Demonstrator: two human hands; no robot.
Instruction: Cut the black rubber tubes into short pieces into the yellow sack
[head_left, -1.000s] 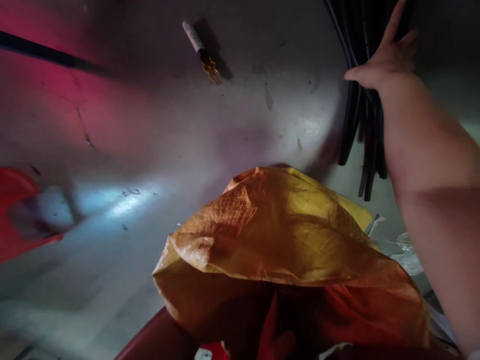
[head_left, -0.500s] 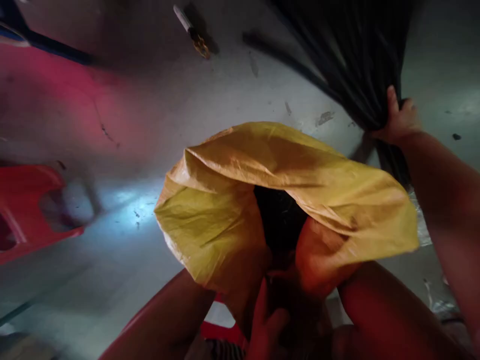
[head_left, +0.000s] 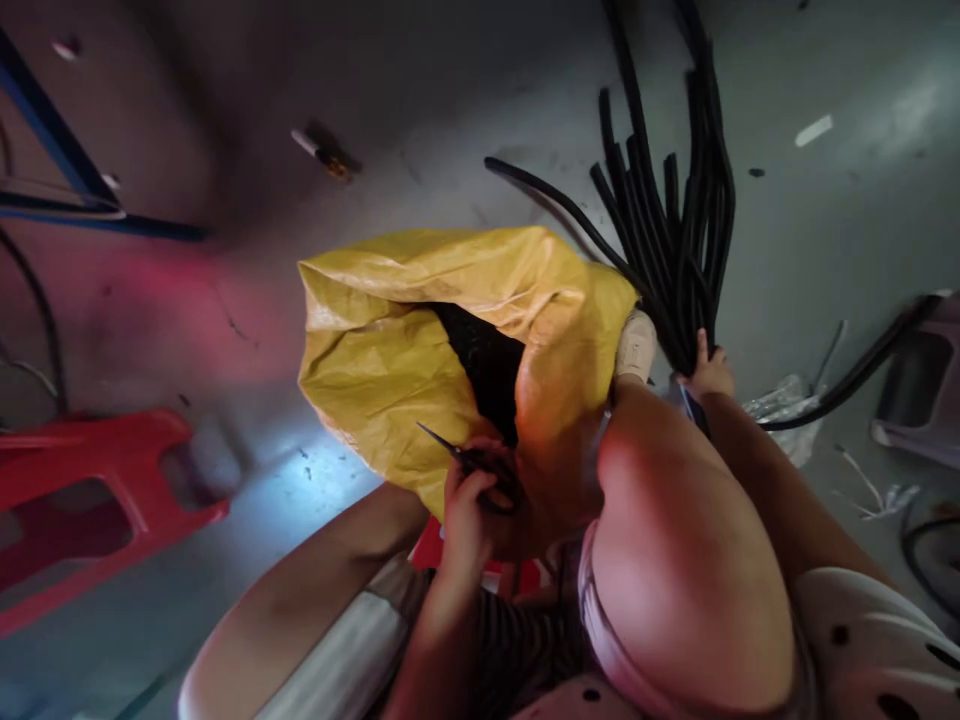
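My left hand (head_left: pixel 471 500) is closed round the handles of dark scissors (head_left: pixel 480 463), held against the mouth of a yellow woven sack (head_left: pixel 420 310) that stands between my knees. The sack's opening shows black inside. My right hand (head_left: pixel 707 372) grips the near end of a bundle of black corrugated tubes (head_left: pixel 675 230) that fan out over the floor behind the sack. My right knee (head_left: pixel 675 560) and a light shoe (head_left: pixel 636 345) lie between the sack and that hand.
A red plastic stool (head_left: pixel 90 490) lies at the left on the grey concrete floor (head_left: pixel 315 60). Blue frame bars (head_left: pixel 52 140) cross the upper left. A marker-like object (head_left: pixel 322 153) lies beyond the sack. Clear plastic wrap (head_left: pixel 784 405), a black cable and another stool (head_left: pixel 922 380) sit at the right.
My right hand has pulled the black tube bundle down beside my knee. The left hand with the scissors has come into clear view at the sack's mouth. The view has tilted down towards my legs.
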